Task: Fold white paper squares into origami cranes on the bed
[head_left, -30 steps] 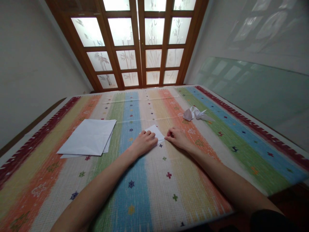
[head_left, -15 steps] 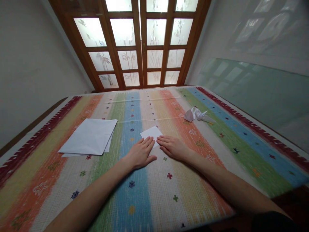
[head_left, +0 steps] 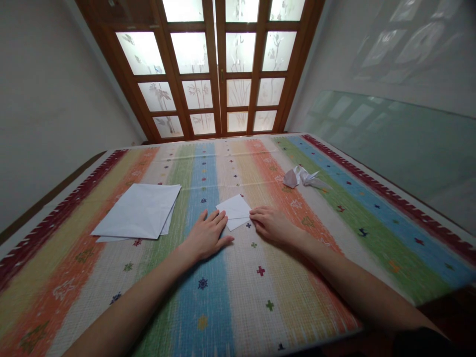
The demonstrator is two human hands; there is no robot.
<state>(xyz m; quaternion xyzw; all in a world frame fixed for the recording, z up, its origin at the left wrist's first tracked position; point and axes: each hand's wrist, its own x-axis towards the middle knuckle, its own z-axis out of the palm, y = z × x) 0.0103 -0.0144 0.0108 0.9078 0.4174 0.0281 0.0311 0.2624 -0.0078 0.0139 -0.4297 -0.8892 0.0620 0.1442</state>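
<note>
A small folded white paper (head_left: 235, 207) lies flat on the striped tablecloth, a crease or flap edge crossing its lower part. My left hand (head_left: 208, 235) rests palm down at its left corner, fingertips touching the edge, fingers extended and thumb apart. At the right corner is my right hand (head_left: 270, 224), its fingers stretched toward the paper and the fingertips at its edge. Neither hand is wrapped round anything.
A stack of white square sheets (head_left: 137, 210) lies to the left. Folded paper figures (head_left: 303, 177) sit at the back right. The striped tablecloth (head_left: 245, 307) covers the table, with a wooden glazed door (head_left: 220, 99) beyond it.
Both hands have moved apart from the middle of the small paper out to its left and right corners. More of the paper and its lower point now shows.
</note>
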